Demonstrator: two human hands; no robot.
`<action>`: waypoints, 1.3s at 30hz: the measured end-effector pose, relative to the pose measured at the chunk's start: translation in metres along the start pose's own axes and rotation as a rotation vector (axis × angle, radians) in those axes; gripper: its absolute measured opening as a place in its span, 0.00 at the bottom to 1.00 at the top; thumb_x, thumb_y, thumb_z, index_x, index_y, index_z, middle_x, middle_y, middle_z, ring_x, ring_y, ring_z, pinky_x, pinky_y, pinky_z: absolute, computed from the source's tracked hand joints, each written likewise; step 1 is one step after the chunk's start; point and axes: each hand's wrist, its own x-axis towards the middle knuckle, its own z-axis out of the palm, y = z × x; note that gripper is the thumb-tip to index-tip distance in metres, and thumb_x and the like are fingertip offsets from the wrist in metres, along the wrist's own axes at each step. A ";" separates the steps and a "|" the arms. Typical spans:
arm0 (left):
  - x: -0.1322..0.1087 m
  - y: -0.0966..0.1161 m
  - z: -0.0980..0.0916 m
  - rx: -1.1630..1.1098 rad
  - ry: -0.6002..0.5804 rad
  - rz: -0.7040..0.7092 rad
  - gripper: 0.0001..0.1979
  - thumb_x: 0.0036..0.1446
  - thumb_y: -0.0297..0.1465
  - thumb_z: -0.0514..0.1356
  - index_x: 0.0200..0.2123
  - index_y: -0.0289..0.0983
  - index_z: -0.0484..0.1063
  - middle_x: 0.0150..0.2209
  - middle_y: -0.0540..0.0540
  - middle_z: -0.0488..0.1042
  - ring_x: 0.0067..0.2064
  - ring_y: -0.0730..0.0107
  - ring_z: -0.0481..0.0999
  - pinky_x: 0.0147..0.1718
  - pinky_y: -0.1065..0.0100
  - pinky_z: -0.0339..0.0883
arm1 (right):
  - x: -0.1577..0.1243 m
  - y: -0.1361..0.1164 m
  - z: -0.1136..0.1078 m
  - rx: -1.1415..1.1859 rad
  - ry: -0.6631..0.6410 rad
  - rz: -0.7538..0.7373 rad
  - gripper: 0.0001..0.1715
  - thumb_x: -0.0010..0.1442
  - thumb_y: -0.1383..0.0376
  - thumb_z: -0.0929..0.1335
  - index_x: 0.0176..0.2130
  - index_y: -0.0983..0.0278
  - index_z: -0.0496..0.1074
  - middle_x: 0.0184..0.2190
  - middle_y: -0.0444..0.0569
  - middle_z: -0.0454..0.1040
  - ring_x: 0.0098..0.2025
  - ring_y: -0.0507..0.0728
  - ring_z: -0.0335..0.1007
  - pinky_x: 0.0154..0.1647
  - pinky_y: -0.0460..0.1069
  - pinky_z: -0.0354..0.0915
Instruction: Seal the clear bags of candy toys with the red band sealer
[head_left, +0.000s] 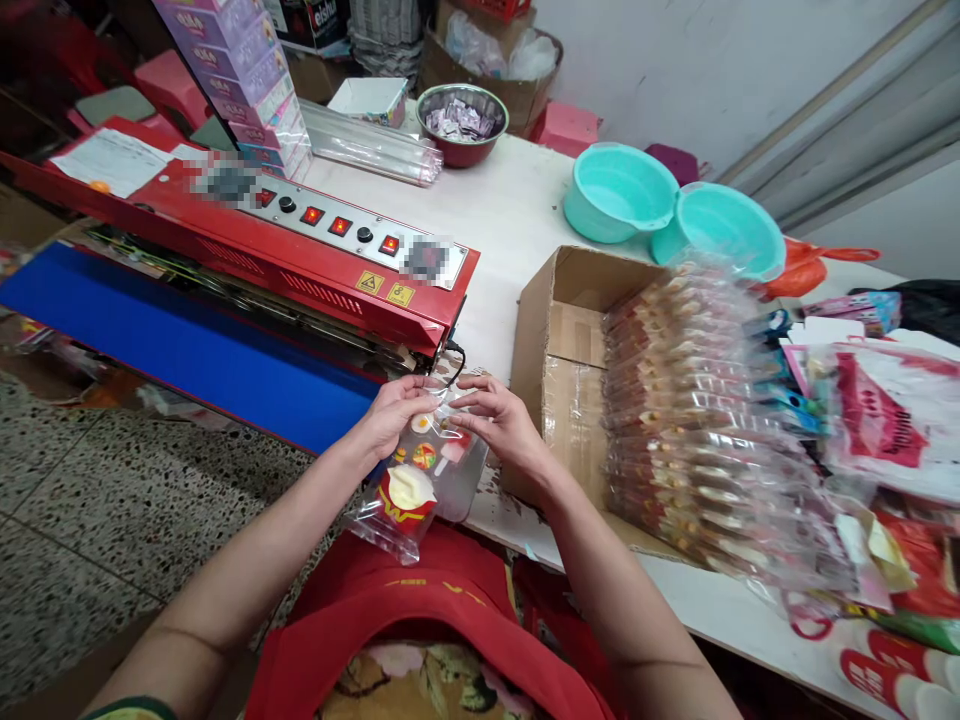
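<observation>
Between my two hands hangs a clear plastic bag (pixel 409 490) with small food-shaped pieces in it, among them a red and yellow fries carton, a pizza round and a fried egg. My left hand (pixel 401 410) pinches the bag's top edge on the left. On the right side of that edge, my right hand (pixel 499 415) has its fingers bent round the thin plastic. Just beyond the hands is the end of a red sealing machine (pixel 322 260) with lit switches, and its blue conveyor belt (pixel 195 340) runs off to the left.
An open cardboard box (pixel 536 350) packed with filled clear bags (pixel 675 430) stands to the right. Behind it are two turquoise basins (pixel 619 195). A metal bowl (pixel 461 125) of small packets and stacked purple boxes (pixel 240 75) stand at the back.
</observation>
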 end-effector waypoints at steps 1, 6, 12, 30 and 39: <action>0.000 0.000 0.000 0.004 -0.003 0.005 0.22 0.36 0.28 0.71 0.38 0.31 0.72 0.29 0.46 0.78 0.29 0.72 0.76 0.30 0.71 0.68 | 0.000 0.000 0.002 0.054 0.015 0.017 0.10 0.56 0.56 0.72 0.36 0.58 0.79 0.45 0.51 0.72 0.50 0.58 0.69 0.52 0.55 0.65; -0.001 -0.003 -0.001 0.024 -0.009 -0.006 0.23 0.36 0.28 0.71 0.39 0.31 0.72 0.27 0.46 0.77 0.26 0.72 0.75 0.27 0.72 0.67 | 0.002 0.001 0.010 0.061 -0.052 0.074 0.07 0.53 0.59 0.74 0.30 0.59 0.78 0.44 0.49 0.71 0.48 0.58 0.68 0.53 0.56 0.62; -0.004 0.001 0.000 -0.028 0.053 -0.027 0.24 0.35 0.27 0.70 0.40 0.30 0.73 0.29 0.44 0.79 0.28 0.70 0.76 0.30 0.71 0.68 | -0.001 0.001 0.005 0.163 0.046 0.191 0.14 0.47 0.54 0.76 0.25 0.62 0.76 0.49 0.52 0.71 0.57 0.62 0.63 0.57 0.57 0.58; 0.017 -0.008 0.000 0.058 0.300 0.115 0.14 0.38 0.37 0.69 0.23 0.33 0.72 0.19 0.46 0.74 0.19 0.72 0.70 0.20 0.71 0.64 | -0.003 -0.003 0.022 0.452 0.366 0.485 0.16 0.39 0.57 0.78 0.27 0.64 0.78 0.28 0.50 0.80 0.31 0.57 0.74 0.36 0.52 0.69; 0.021 0.001 -0.031 0.034 0.242 -0.064 0.20 0.35 0.30 0.71 0.34 0.34 0.71 0.28 0.45 0.77 0.25 0.67 0.77 0.23 0.69 0.71 | 0.040 0.026 0.033 0.577 0.440 0.539 0.25 0.29 0.58 0.80 0.26 0.64 0.70 0.19 0.43 0.74 0.21 0.53 0.69 0.25 0.48 0.65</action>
